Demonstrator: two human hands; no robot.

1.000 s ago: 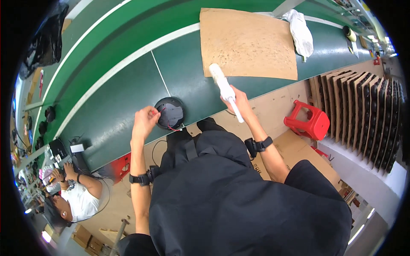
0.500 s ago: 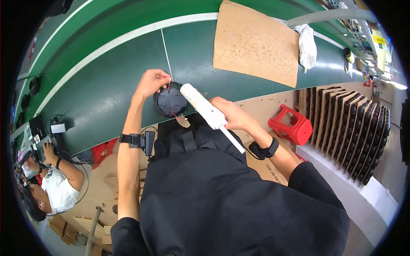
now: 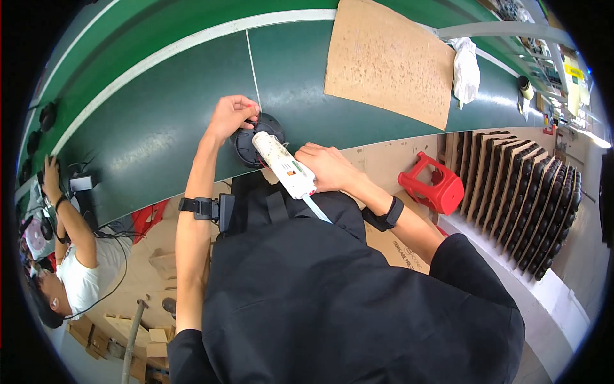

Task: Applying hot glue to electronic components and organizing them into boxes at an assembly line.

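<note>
At the near edge of the green table, a round black plastic housing [image 3: 244,148] lies partly beneath my hands. My left hand [image 3: 231,118] is closed at its far left rim, fingertips pinched on a thin red wire [image 3: 251,107] that is only partly visible. In my right hand [image 3: 327,168] is a white hot glue gun [image 3: 285,168], its stained front end over the housing. A pale glue stick [image 3: 316,208] sticks out of the gun's rear toward me. The gun hides the middle of the housing and the nozzle's tip.
A cardboard sheet [image 3: 390,64] lies on the table [image 3: 173,141], with a white bag [image 3: 466,70] beside it. Right of me stand a red stool [image 3: 432,184] and a rack of black round parts [image 3: 511,198]. At left, a co-worker [image 3: 80,262] reaches onto the table near a small white box [image 3: 81,184].
The glue gun and my right hand have moved left, bringing its front end over the housing. My left hand keeps its pinch. The co-worker's arm has reached farther up the table.
</note>
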